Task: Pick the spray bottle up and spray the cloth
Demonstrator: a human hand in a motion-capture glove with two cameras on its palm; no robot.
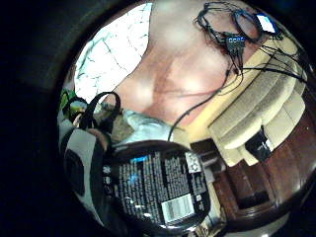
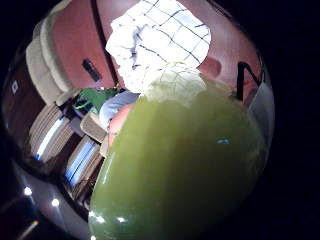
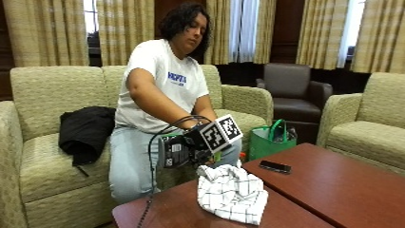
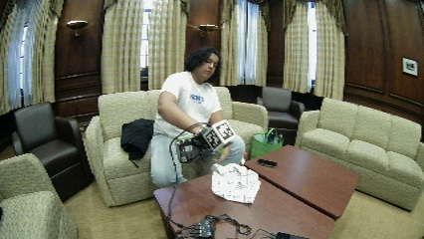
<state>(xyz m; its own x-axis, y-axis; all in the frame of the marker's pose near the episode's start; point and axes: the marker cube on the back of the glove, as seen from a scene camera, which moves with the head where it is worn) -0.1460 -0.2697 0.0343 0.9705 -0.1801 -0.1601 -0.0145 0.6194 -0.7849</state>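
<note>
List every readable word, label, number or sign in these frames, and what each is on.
Spray bottle back label: white print and a barcode, too small to read.
White T-shirt: blue chest print, too blurred to read.
Framed picture on the wall: nothing legible.
Checked cloth, black phone, green bag: no text visible.
No text in these frames can be read for certain.

1. outside view faces the seated person across the tabletop (image 3: 329, 185), close.
2. wide outside view stands farther back, same side.
3. both palm views sit against the spray bottle (image 2: 185, 165), sharing the cloth (image 3: 231, 192).
</note>
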